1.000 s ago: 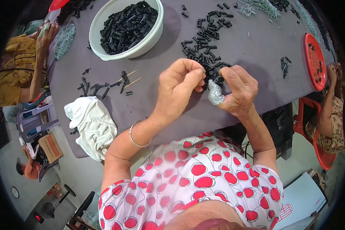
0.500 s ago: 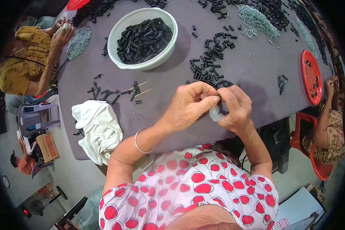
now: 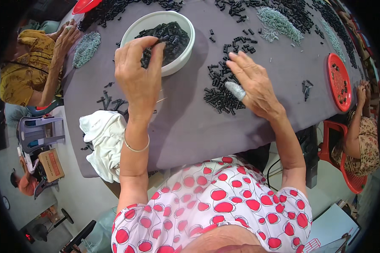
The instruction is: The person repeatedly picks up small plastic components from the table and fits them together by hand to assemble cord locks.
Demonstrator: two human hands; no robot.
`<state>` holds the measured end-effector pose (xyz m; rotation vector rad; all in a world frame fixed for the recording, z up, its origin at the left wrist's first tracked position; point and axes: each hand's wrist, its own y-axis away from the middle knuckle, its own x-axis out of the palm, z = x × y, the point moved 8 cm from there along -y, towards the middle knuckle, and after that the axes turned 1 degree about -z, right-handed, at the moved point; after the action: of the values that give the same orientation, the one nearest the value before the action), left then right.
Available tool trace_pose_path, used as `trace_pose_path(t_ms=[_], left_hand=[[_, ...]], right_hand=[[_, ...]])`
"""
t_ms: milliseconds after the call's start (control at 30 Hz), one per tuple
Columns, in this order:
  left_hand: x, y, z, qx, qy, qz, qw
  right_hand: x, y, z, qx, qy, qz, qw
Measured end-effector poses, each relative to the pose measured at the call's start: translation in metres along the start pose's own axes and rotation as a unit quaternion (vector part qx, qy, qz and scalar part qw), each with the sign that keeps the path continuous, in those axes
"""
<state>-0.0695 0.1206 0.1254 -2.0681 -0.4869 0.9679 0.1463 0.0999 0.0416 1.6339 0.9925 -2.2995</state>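
My left hand is over the near left rim of a white bowl heaped with small black plastic parts. Its thumb and forefinger are pinched together; whatever lies between them cannot be told from the black parts behind. My right hand hovers open beside a loose pile of black plastic parts, fingers stretched out and nothing visible in them. A silvery grey wrapping covers its thumb.
A crumpled white cloth lies at the table's near left, by scattered black pieces. Heaps of small grey-green pieces stand farther off. A red tray sits at right. Other people work at the left and right edges.
My hands were together near the table's front, pinching a small dark piece. The left has swung up and left to the bowl; the right has moved slightly forward and opened over the pile.
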Motion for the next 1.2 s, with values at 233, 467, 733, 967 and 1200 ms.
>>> trace_pose_path(t_ms=[233,467,733,967,1200], left_hand=[[0.017,0.014,0.002,0.047,-0.078,0.038,0.995],[0.031,0.036,-0.043,0.109,0.114,0.080,0.984],[0.067,0.069,-0.044,0.047,0.141,0.234,0.961],[0.076,0.078,-0.036,0.024,0.142,0.246,0.958],[0.084,0.083,-0.018,-0.060,0.196,0.260,0.943]], right_hand=[[0.000,0.032,0.005,0.005,-0.021,0.086,0.996],[-0.018,0.040,-0.017,0.059,-0.144,0.039,0.987],[-0.024,0.030,-0.027,0.078,-0.120,-0.035,0.989],[-0.018,-0.004,0.011,-0.011,-0.062,-0.025,0.998],[0.008,0.012,0.045,-0.042,-0.091,0.089,0.991]])
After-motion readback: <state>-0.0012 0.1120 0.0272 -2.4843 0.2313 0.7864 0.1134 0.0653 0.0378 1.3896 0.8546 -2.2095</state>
